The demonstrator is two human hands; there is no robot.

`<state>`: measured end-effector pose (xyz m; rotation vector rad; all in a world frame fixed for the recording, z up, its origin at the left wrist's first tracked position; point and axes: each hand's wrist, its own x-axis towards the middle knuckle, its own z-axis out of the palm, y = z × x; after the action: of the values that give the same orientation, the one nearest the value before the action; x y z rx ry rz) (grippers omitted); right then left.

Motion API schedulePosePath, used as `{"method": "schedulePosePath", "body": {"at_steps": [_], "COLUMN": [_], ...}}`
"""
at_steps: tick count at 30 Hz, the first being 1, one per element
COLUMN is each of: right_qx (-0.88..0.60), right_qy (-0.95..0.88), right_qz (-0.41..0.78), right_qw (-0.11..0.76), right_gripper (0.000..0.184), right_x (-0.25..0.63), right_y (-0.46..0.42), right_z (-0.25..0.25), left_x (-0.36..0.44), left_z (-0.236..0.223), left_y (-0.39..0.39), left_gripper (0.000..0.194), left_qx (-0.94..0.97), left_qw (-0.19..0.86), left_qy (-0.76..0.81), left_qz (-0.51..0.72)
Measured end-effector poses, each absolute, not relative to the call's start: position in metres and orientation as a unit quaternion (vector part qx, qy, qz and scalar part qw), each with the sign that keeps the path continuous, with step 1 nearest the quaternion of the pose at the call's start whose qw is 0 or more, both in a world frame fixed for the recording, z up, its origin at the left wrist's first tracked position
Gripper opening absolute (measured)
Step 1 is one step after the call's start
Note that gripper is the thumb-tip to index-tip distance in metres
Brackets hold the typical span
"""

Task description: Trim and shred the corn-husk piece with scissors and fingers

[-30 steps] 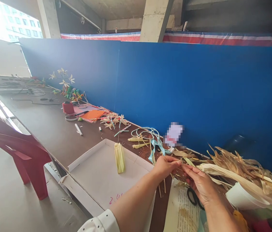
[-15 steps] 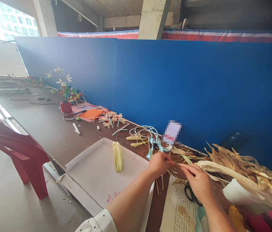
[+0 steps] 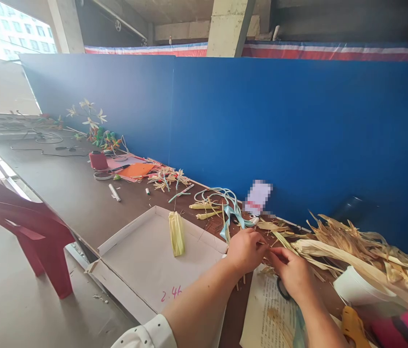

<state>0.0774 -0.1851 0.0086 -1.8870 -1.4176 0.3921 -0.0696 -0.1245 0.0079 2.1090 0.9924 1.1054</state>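
Observation:
My left hand point(image 3: 246, 249) and my right hand point(image 3: 290, 270) meet fingertip to fingertip above the cluttered table, both closed in a pinch. Whatever lies between the fingers is too small and hidden to make out. Under my right hand are black-handled scissors point(image 3: 282, 289), partly covered, on a printed sheet point(image 3: 261, 309). Left of my hands stands a shallow white box lid point(image 3: 131, 270) marked with pink figures, holding a pale green husk bundle point(image 3: 176, 234). Beyond my left hand lie a light blue ribbon point(image 3: 238, 217) and small husk pieces point(image 3: 207, 215).
Dried corn husks point(image 3: 363, 246) heap up at the right, beside a white cup point(image 3: 359, 287) and a yellow tool point(image 3: 354, 326). A blue partition point(image 3: 279, 135) borders the table's back. A dark red chair point(image 3: 44, 241) stands at the left. Husk flowers point(image 3: 167, 179) lie farther along.
My hands have drawn closer together, the left shifting slightly right. The box lid's pink figures are less covered by my left forearm. The view has barely moved.

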Motion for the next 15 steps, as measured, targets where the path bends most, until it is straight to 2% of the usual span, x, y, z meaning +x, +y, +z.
{"method": "schedulePosePath", "body": {"at_steps": [6, 11, 15], "right_qx": [-0.676, -0.61, -0.578], "right_qy": [-0.387, -0.295, -0.27], "right_qz": [0.356, 0.438, 0.467], "right_qw": [0.516, 0.591, 0.612], "right_gripper": [0.022, 0.023, 0.022], "right_x": [0.072, 0.065, 0.065], "right_y": [-0.185, -0.186, -0.186], "right_z": [0.008, 0.013, 0.013], "left_x": [-0.068, -0.067, -0.069], "left_z": [0.004, 0.003, 0.003], "left_y": [-0.126, -0.125, -0.125], "left_gripper": [0.014, 0.012, 0.015], "left_qx": [0.81, 0.82, 0.839], "left_qw": [0.196, 0.167, 0.141], "left_qy": [0.317, 0.301, 0.289], "left_qz": [0.452, 0.457, 0.44]}}
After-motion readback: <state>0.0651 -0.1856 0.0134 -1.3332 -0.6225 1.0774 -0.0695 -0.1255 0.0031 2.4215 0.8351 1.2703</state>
